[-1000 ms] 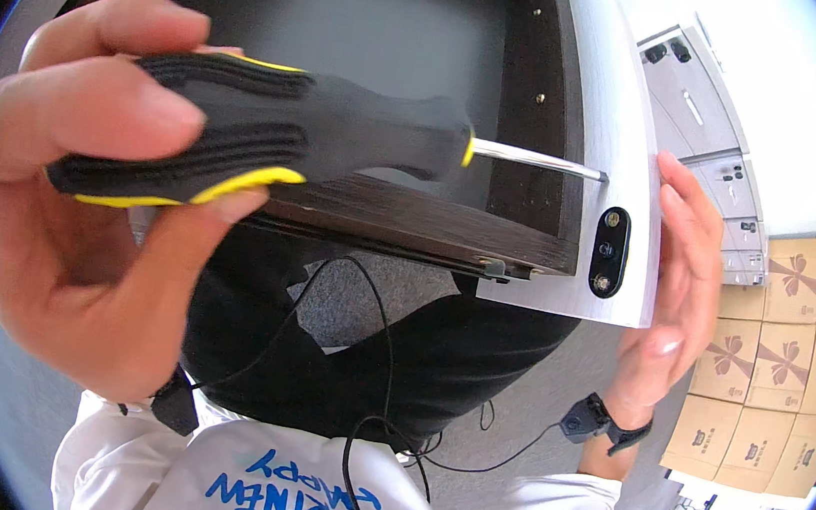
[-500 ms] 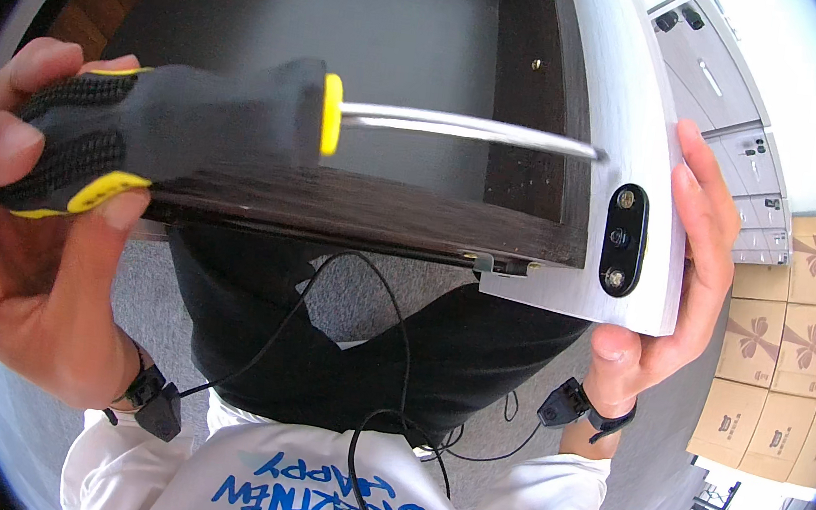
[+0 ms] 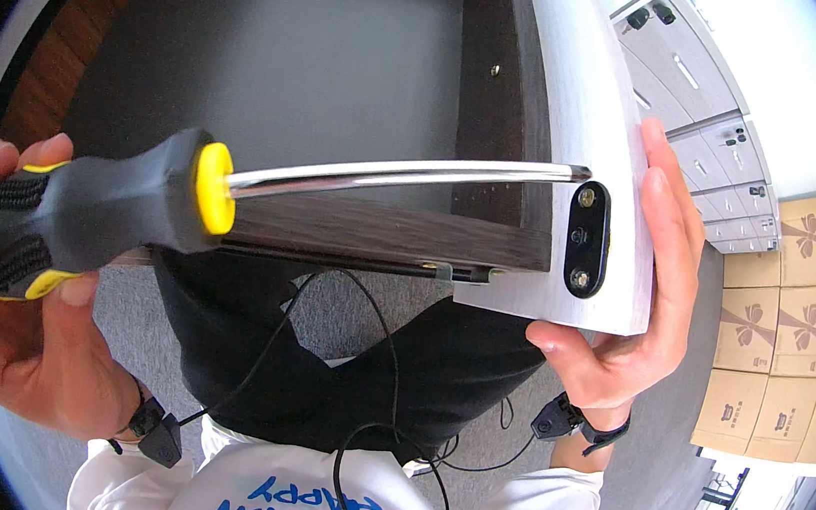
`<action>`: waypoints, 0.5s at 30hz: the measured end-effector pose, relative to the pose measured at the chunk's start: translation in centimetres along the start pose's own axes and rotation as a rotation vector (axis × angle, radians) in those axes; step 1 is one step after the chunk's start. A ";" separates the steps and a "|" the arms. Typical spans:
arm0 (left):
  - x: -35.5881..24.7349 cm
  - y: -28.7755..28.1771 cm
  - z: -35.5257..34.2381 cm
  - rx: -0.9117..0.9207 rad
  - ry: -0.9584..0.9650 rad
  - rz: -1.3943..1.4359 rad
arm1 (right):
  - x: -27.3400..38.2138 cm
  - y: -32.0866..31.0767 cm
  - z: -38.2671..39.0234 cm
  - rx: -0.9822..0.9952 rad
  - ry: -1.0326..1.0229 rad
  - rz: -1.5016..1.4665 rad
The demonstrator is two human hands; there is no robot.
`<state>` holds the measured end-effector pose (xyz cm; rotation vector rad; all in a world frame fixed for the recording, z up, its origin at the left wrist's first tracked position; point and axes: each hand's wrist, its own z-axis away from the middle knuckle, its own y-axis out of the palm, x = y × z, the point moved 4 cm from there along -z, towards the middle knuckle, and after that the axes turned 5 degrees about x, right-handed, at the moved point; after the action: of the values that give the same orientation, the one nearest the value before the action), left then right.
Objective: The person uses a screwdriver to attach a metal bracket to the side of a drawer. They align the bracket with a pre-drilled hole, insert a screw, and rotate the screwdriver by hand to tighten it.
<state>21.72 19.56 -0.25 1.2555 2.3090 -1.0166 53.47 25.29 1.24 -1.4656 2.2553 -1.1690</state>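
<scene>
Gripping one black-and-yellow ribbed rubber-handled screwdriver [image 3: 112, 206], the left hand [image 3: 29, 313] is closed around its handle, the single chrome shaft reaching a black oval plate [image 3: 587, 238] with two screws. The right hand [image 3: 640, 292] clasps one white wood-grain panel [image 3: 586, 104] of the dark drawer [image 3: 289, 60].

— How many tools did you count?

— One screwdriver [image 3: 112, 206], on the left.

— And hands?

— Two: the left hand [image 3: 14, 311] and the right hand [image 3: 639, 302], each with one wrist strap.

— What about the furniture piece?

— One drawer [image 3: 365, 99], with one black plate [image 3: 586, 238] on its white front. That plate showed two screws.

— Anything stacked on the right?

— Cardboard boxes [image 3: 782, 328], at least eight in view; some were cut off at the edge, so the full number could not be told.
</scene>
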 end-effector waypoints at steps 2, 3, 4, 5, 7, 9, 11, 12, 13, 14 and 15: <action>-0.1 0.2 -0.1 0.000 -0.006 0.025 | 0.0 0.0 -0.2 -0.008 0.000 -0.023; -0.1 0.2 -0.2 0.003 -0.012 0.053 | 0.1 -0.1 -0.2 -0.008 -0.002 -0.024; -0.1 0.3 -0.4 0.000 -0.012 0.051 | 0.2 -0.1 -0.2 0.006 0.011 -0.010; -0.1 0.5 -0.6 0.030 0.002 0.098 | 0.3 -0.2 -0.2 0.019 0.022 0.002; -0.2 0.9 -0.9 0.055 0.013 0.141 | 0.2 -0.2 -0.2 0.016 0.027 -0.005; -0.3 1.1 -1.1 0.055 0.018 0.121 | 0.3 -0.1 -0.3 0.015 0.031 -0.015; -0.6 1.3 -0.9 0.053 0.016 0.220 | 0.4 -0.1 -0.3 0.002 0.042 0.011; -0.7 1.3 -0.8 0.043 -0.039 0.136 | 0.3 -0.1 -0.3 0.005 0.043 0.010; -0.7 1.3 -0.7 0.035 -0.093 0.053 | 0.3 -0.2 -0.3 0.009 0.034 0.023; -0.6 1.3 -0.6 0.028 -0.076 0.033 | 0.2 -0.2 -0.3 0.013 0.024 0.033; -0.5 1.3 -0.6 0.029 -0.080 0.032 | 0.3 -0.1 -0.3 0.015 0.025 0.029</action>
<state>23.12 20.14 -0.08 1.2359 2.2153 -1.0732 53.26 25.19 1.58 -1.4154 2.2710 -1.1996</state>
